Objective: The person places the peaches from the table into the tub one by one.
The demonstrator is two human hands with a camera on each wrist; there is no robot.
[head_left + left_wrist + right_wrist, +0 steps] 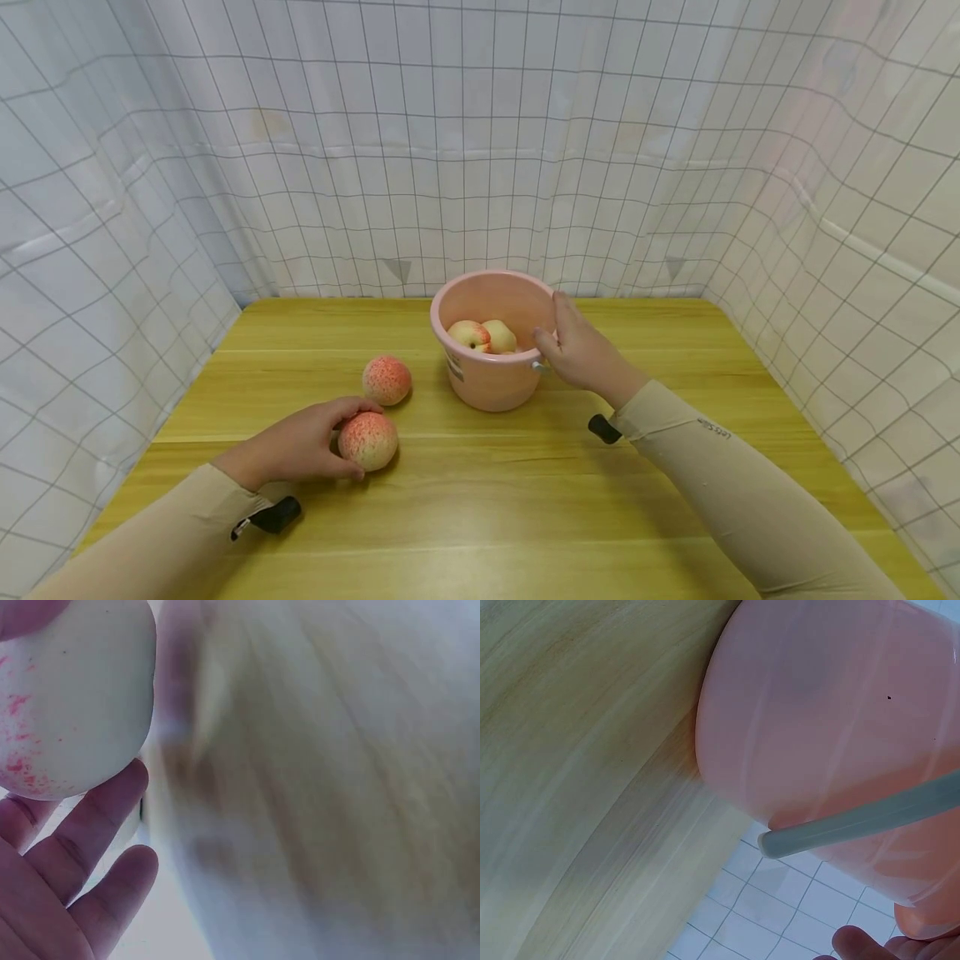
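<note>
My left hand (303, 442) curls its thumb and fingers around a red-speckled peach (368, 442) at the left front of the table. In the left wrist view the peach (94, 690) shows its pale side, with fingertips against it. Just beyond it lies a second peach (387, 381). At the rim of a pink bucket (495, 389) is my right hand (588, 354), gripping the right side with the thumb inside. Pale peaches (498, 336) sit in the bucket, one showing a red blush. The grey handle (862, 816) hangs along the bucket's outside.
The bucket stands on a yellow wooden table (480, 517), near its back edge. White grid-patterned curtains (480, 125) hang behind the table and along both sides. Each wrist wears a black device (604, 429).
</note>
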